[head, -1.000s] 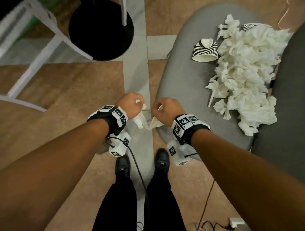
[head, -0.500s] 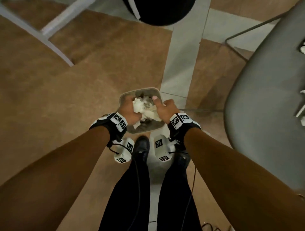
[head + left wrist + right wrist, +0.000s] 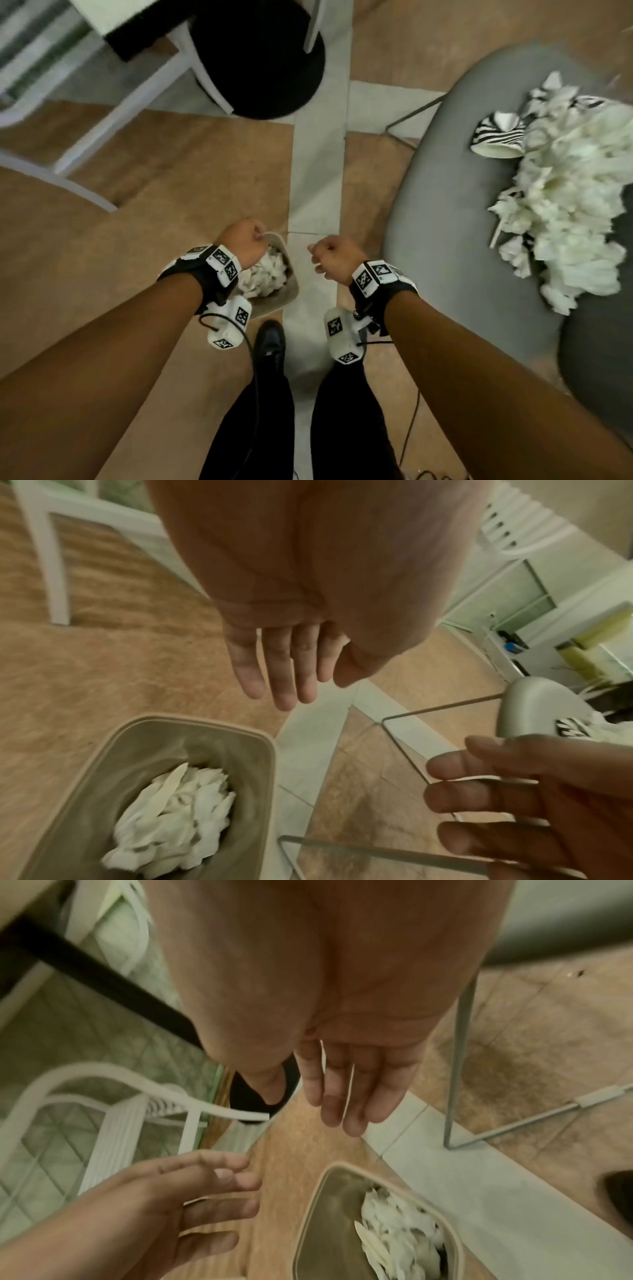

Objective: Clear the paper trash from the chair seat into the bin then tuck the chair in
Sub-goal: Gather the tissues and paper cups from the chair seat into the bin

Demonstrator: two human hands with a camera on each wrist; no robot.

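A: Below the left hand (image 3: 244,240), what is the bin (image 3: 236,739) made of?
B: Smooth beige plastic with a matt finish; it holds crumpled white paper (image 3: 174,821).
A: And to the right of the right hand (image 3: 337,258)?
B: A chair seat (image 3: 442,219) in matt grey, thin bare-metal chair legs (image 3: 460,1053), and a heap of torn paper (image 3: 575,219).
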